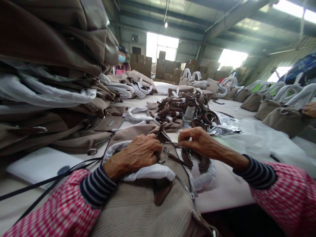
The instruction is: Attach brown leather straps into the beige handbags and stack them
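A ribbed taupe handbag (128, 204) lies in front of me, with a zipper (185, 187) along its right side. One handle, wrapped in white paper (150, 172), loops over it below my left hand (138, 151). The fingers of that hand are curled closed at the bag's upper part; exactly what they pinch is partly hidden. Thumb and fingertips of my right hand (199, 143) pinch a thin brown leather strap (175, 144) at the bag's top edge. Just under the right hand lies a coiled brown shoulder strap (197, 161) with a metal clasp.
Brown straps (172, 110) are heaped beyond the bag beside clear plastic (224, 123). Stacked handbags (56, 59) tower at left; several more (283, 115) stand at right, where another person's hand (309, 109) shows. A masked person (120, 67) is behind. Black cords (54, 177) cross the left side.
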The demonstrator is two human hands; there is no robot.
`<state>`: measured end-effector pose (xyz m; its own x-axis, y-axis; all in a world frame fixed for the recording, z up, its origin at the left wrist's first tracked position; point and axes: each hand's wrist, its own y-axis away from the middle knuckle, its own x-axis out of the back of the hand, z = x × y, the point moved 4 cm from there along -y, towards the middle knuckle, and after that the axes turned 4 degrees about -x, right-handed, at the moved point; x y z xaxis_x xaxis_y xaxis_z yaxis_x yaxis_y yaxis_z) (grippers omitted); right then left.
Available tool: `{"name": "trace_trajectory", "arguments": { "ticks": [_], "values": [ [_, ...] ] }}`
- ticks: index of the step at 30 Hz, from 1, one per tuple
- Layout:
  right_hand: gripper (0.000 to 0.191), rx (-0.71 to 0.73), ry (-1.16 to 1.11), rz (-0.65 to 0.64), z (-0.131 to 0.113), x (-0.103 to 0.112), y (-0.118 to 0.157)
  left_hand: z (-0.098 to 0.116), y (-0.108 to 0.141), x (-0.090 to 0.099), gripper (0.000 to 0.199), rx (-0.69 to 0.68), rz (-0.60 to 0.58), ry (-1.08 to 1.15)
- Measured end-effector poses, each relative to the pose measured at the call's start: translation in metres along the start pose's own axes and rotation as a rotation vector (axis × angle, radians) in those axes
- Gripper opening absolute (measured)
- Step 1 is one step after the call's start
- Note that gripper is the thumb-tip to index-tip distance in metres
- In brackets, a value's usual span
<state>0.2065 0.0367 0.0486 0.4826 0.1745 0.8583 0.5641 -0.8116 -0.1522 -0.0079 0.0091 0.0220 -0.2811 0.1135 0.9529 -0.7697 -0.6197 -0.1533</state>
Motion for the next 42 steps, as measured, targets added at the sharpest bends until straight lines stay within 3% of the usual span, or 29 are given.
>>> {"name": "trace_trajectory", "arguments": {
  "ticks": [4,9,20,26,30,33,38,42],
  "values": [
    [0.023,0.004,0.264,-0.096,0.005,0.014,0.011,-0.001,0.001,-0.001,0.014,0.005,-0.002,0.009],
    [0.021,0.007,0.371,-0.171,0.0,0.008,0.014,0.001,0.001,0.001,0.014,0.005,0.004,0.023],
    [0.016,0.139,0.085,-0.282,-0.021,-0.011,-0.002,0.002,0.004,0.005,0.013,0.001,-0.013,0.054],
    [0.025,0.1,0.03,-0.146,-0.026,-0.025,0.009,0.005,0.006,0.01,0.014,0.051,-0.015,0.071],
    [0.011,0.131,0.117,-0.163,-0.031,-0.043,0.01,-0.004,0.011,0.006,0.014,0.045,0.009,0.096],
    [0.008,0.046,0.167,-0.137,-0.028,-0.048,0.007,-0.009,0.015,0.005,0.013,0.033,-0.008,0.132],
    [0.009,-0.007,0.02,0.009,-0.021,-0.048,0.01,-0.003,0.015,0.011,0.013,0.042,-0.024,0.203],
    [0.017,0.009,-0.039,-0.001,-0.019,-0.051,0.012,0.005,0.009,0.014,0.017,0.051,-0.044,0.221]
  ]
}}
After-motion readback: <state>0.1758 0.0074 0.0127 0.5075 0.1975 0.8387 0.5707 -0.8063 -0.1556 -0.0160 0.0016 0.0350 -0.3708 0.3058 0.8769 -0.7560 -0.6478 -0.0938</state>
